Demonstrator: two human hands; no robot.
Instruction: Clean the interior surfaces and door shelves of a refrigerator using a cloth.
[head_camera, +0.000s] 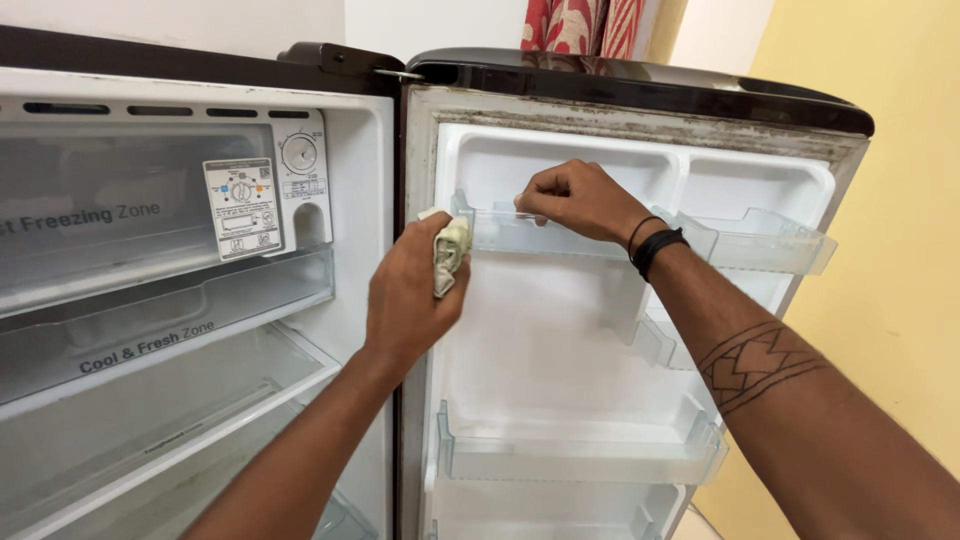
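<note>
1. Step in hand, as judged: wiping the inside of the open fridge door (540, 330); work sits at the top shelf, the lower shelves apparently not yet reached.
2. Left hand (410, 295): closed around a crumpled pale cloth (450, 250), pressed at the left end of the clear top door shelf (560, 235), close to the hinge edge of the door.
3. Right hand (575, 200): fingers curled tight over the front rim of the same shelf, near its middle, gripping it; a black band sits at the wrist.
4. Next move, as judged: calls for a steady hold on the rim while the cloth travels along the shelf wall toward the right end, with light pressure, since the plastic looks thin.
5. Lower door shelf (580, 455): clear, near the bottom edge of the door, nothing seen in it.
6. Label (242, 208): white rectangular sticker with small diagrams, on the cabinet's upper inner panel, just left of a round white dial (299, 153).
7. Door seal (640, 125): top edge darkened with grime.
8. Fridge drawers (160, 310): translucent fronts with grey lettering, left side of the cabinet.
</note>
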